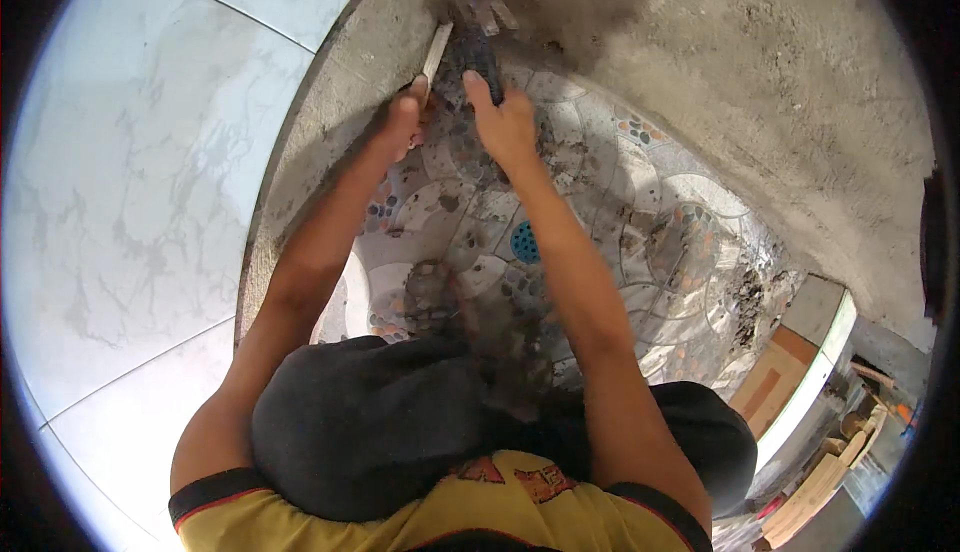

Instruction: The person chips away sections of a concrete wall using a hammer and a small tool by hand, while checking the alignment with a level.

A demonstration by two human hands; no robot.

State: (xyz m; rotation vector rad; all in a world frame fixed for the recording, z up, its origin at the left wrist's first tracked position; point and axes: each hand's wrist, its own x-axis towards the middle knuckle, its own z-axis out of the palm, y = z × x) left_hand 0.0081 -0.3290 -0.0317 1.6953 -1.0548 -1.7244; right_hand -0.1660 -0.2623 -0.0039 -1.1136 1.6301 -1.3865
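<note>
In the far corner, where two rough plaster walls meet, both of my arms are stretched forward. My left hand (pixel 403 120) is closed round a thin, pale, straight strip (pixel 437 50) that slants up along the left wall; its material is unclear. Close beside it, my right hand (pixel 503 122) grips a dark-handled tool (pixel 480 60), thumb along its top. The tool's exact kind is lost in shadow. Beyond it, pale flat pieces (pixel 487 9) show in the corner; whether they belong to the tool I cannot tell.
Patterned pebble-look floor tiles (pixel 430 207), smeared with dirt, surround a round blue drain cover (pixel 524 242). Marbled white tiles (pixel 140 172) cover the left side. A rough plaster wall (pixel 760 102) rises at right. Lower right stand a brown cardboard piece (pixel 775 377) and wood pieces (pixel 810 497).
</note>
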